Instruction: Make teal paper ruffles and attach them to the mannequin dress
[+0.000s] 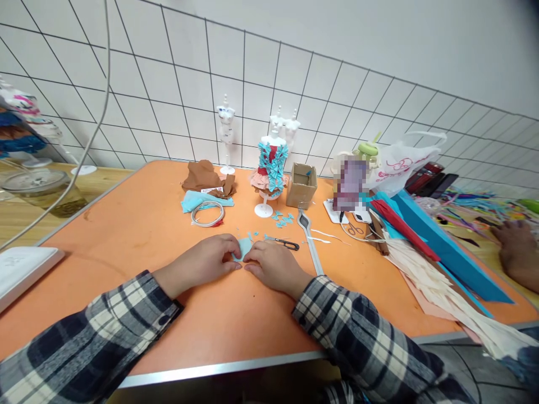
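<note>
Between my two hands is a small light blue piece of paper or cloth (243,248), low over the orange table (227,320). My left hand (206,259) pinches its left edge. From the other side my right hand (275,264) has its fingers closed on the right edge. Just beyond the fingers lie small blue scraps (252,234) and a pair of black-handled scissors (287,243). Behind them stands a small white dress form (273,163) in a red bodice with blue ruffles and a pink skirt. Several blue bows or cut pieces (283,219) rest near its base.
A cardboard box (301,188), brown cloth (202,177) and a coiled cable (208,214) sit further back. Right are a grey strap (311,241), orange-handled scissors (356,227) and blue sheets (455,258). A co-worker's hand (520,252) rests far right. A white device (29,272) lies left.
</note>
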Tool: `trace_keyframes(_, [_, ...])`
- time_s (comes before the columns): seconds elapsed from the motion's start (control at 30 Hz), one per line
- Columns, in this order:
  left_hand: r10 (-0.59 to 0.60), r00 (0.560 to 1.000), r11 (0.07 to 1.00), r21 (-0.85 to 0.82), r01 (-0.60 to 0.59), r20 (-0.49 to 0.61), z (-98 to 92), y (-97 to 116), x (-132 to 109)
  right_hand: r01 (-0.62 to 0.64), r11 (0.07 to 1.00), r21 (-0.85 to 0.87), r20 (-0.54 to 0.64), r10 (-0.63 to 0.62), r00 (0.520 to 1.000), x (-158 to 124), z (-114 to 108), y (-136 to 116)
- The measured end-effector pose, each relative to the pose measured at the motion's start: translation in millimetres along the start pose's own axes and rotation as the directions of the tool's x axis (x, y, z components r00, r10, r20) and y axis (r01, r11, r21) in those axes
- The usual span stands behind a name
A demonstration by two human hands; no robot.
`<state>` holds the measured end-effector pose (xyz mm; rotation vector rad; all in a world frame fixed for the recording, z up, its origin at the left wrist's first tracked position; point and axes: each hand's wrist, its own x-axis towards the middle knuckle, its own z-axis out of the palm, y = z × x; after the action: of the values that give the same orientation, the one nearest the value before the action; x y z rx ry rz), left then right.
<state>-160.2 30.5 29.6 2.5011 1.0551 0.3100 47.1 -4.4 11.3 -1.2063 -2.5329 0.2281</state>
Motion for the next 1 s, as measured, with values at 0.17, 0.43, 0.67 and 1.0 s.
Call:
trace_keyframes(0.17, [0.026,1.0,0.996,0.09,-0.027,0.006,-3.8,10,-3,-0.028,0.999,0.02,-0.036,0.029,0.999,-1,-3,1])
trace_keyframes(0.43, [0.061,0.998,0.989,0.131,-0.062,0.015,-3.0,14,-3,-0.037,0.999,-0.026,-0.003,0.037,0.999,5,3,1])
trace_keyframes(0.67, [0.048,0.999,0.967,0.253,-0.044,-0.008,5.5,19,-1,-0.09,0.996,0.015,0.022,0.089,0.996,6,-1,0])
trace_keyframes(1.0, [0.023,1.0,0.951,0.308,-0.02,-0.007,3.5,22,-2,-0.152,0.988,0.001,0.029,0.152,0.988,7,2,-1])
